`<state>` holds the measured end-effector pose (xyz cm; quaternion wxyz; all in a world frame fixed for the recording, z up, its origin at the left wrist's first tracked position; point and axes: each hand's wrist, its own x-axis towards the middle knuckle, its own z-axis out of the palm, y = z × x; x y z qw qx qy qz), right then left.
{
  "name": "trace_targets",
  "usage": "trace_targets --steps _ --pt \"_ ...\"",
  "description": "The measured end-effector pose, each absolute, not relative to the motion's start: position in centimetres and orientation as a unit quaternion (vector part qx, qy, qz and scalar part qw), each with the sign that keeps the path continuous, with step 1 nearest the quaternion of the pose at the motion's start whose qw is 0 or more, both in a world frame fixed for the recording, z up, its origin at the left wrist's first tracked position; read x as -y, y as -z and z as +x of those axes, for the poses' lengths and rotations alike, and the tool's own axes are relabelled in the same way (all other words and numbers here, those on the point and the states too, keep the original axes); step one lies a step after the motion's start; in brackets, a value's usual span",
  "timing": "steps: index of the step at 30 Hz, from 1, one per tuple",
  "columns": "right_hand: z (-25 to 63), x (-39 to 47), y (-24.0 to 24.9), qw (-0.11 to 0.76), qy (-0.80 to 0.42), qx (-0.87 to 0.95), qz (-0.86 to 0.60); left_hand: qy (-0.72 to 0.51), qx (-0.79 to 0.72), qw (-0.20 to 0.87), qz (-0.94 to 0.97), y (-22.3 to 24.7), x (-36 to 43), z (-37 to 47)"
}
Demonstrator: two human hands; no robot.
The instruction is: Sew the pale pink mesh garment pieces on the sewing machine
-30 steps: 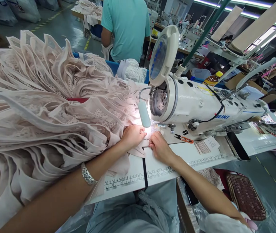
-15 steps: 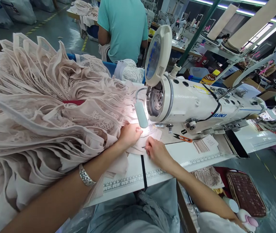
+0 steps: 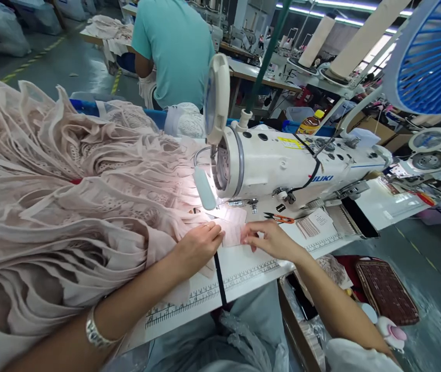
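A small piece of pale pink fabric (image 3: 233, 233) lies in front of the sewing machine (image 3: 267, 160), stretched between my two hands. My left hand (image 3: 201, 244) has its fingers closed on the left edge of this fabric. At the right edge my right hand (image 3: 269, 238) pinches the same fabric between thumb and fingers. The machine's needle area is partly hidden behind a pale green lamp (image 3: 205, 188) that lights the cloth. A large heap of pale pink lace-trimmed garments (image 3: 100, 206) spreads over the table to the left of my hands.
Orange thread snips (image 3: 282, 218) lie on the table right of my right hand, beside a striped card (image 3: 313, 227). A printed ruler (image 3: 239, 276) runs along the table's front edge. Beyond the machine sits a person in a turquoise shirt (image 3: 177, 51). A blue fan (image 3: 433, 57) hangs at upper right.
My left hand has come nearer to me, away from the needle area. My right hand has opened out from a curled fist into a pinch on the fabric's edge. The camera view has shifted right.
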<state>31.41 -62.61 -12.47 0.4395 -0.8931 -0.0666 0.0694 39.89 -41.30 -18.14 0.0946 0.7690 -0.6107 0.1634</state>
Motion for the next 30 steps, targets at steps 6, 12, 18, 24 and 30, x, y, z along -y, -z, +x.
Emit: trace_targets --steps 6,12,18,24,30 --pt "34.5 62.0 16.7 0.322 0.076 0.116 -0.936 -0.165 0.599 0.110 0.776 18.3 40.5 39.4" --pt "36.5 60.5 17.5 0.245 -0.002 0.084 -0.966 -0.215 0.608 0.134 0.753 18.0 40.9 39.4" --pt "37.0 60.5 17.3 0.279 -0.034 0.067 -0.958 -0.204 0.603 0.152 0.756 17.9 41.0 39.6" --pt "37.0 60.5 17.6 0.266 -0.013 0.062 -0.962 -0.211 0.594 0.151 0.762 18.2 41.1 39.6" --pt "36.7 60.8 17.6 0.316 -0.001 0.106 -0.943 -0.220 0.598 0.164 0.753 18.2 41.1 39.6"
